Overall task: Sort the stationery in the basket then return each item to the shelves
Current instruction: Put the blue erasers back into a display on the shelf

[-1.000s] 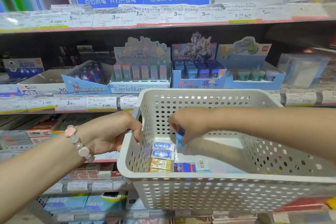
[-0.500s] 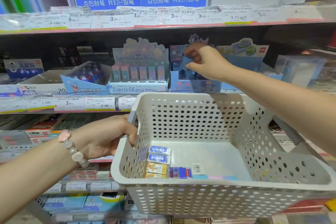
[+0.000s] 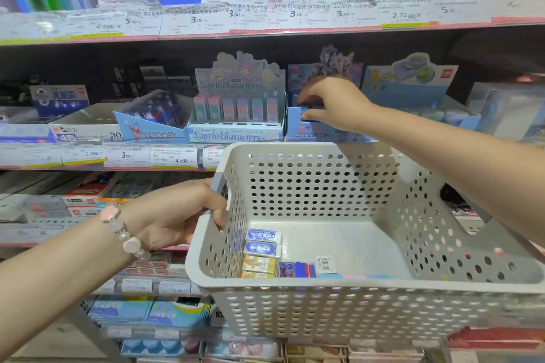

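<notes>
Stationery shelves fill the background from edge to edge, their fronts lined with price labels. We stand before the middle shelf, where display boxes sit side by side: a pastel Sanrio box at centre frame, and a blue display box just to its right.

Our right hand reaches across from the right edge of the frame to that blue box, fingers curled over a small blue item at the box's top opening. The item is mostly hidden by the fingers, so we cannot tell whether it is gripped or already let go.

Our left hand, with a pink bead bracelet on the wrist, grips the handle cut-out on the left wall of the white perforated basket, which takes up the lower centre and right of the frame, held in front of the shelves.

Inside the basket, along the near left corner, lie the remaining pieces: two blue-and-white erasers one behind the other, a yellow eraser nearer us, then a purple-and-blue packet and a barcode-labelled piece to their right. Thin pastel pieces lie along the near wall, too low behind the rim for us to identify.
</notes>
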Demonstrator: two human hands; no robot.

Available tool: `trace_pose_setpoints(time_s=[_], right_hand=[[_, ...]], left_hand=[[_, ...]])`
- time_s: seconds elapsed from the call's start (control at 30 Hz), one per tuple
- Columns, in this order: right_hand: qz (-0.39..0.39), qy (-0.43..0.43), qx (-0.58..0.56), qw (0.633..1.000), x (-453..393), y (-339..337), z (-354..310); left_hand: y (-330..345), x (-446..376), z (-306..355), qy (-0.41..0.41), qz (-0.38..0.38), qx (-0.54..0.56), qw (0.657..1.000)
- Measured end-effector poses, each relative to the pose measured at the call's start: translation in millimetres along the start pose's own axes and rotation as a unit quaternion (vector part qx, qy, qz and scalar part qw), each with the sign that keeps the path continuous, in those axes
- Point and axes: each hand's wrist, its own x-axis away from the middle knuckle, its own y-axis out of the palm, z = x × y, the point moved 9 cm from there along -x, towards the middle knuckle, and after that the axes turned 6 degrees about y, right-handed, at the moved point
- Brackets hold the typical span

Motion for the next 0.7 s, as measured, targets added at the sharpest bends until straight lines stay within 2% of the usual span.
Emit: trace_pose_setpoints(time_s=[0.27,0.57,0.63,0.7], right_hand=[[-0.008,0.003,-0.033,0.999,9,-1,-4],[0.005,-0.019,0.007,1.000,20,-2,-5],[0.036,-0.015,0.004,0.999,23,-5,-4],[0.137,-0.064,-0.037,0.988,35,-22,-17]], left_hand=[[1,2,-2,-0.008,0.013,0.010,1.000],[8,9,-1,-0.001,0.006,0.027,1.000],[10,11,-1,-0.003,0.008,0.028,1.000],[13,12,-2,-0.006,0.010,0.019,1.000]])
